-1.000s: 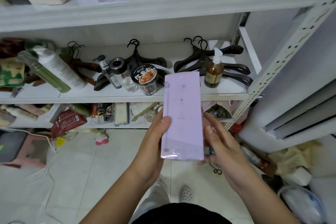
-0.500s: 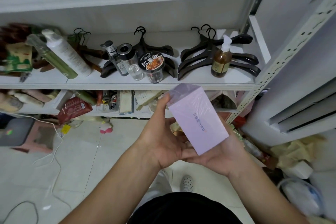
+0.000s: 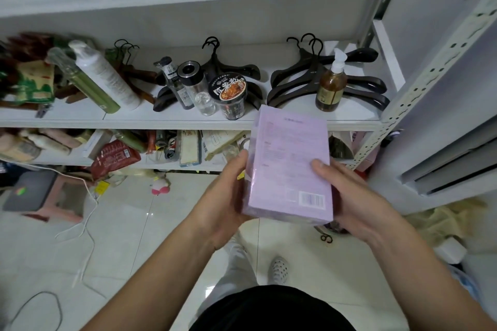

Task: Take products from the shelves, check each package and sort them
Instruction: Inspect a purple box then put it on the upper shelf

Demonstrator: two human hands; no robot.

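A pale purple box (image 3: 289, 161) wrapped in clear film is held in front of the shelves, its printed back with a barcode facing me. My left hand (image 3: 224, 196) grips its left edge, fingers curled behind it. My right hand (image 3: 349, 193) holds the right edge, thumb lying on the printed face. The box stands roughly upright, its top near the middle shelf's front edge (image 3: 161, 123).
On the middle shelf stand a noodle cup (image 3: 230, 94), clear jars, a brown pump bottle (image 3: 331, 86), black hangers (image 3: 357, 83) and lying bottles (image 3: 105, 78). The lower shelf is crowded with packets. A stool (image 3: 35, 193) and white cables lie on the tiled floor at left.
The box was turned over in my hands: first its plain front faced me, then it tilted sideways, now the printed back with the barcode faces me. Both hands shifted their hold.
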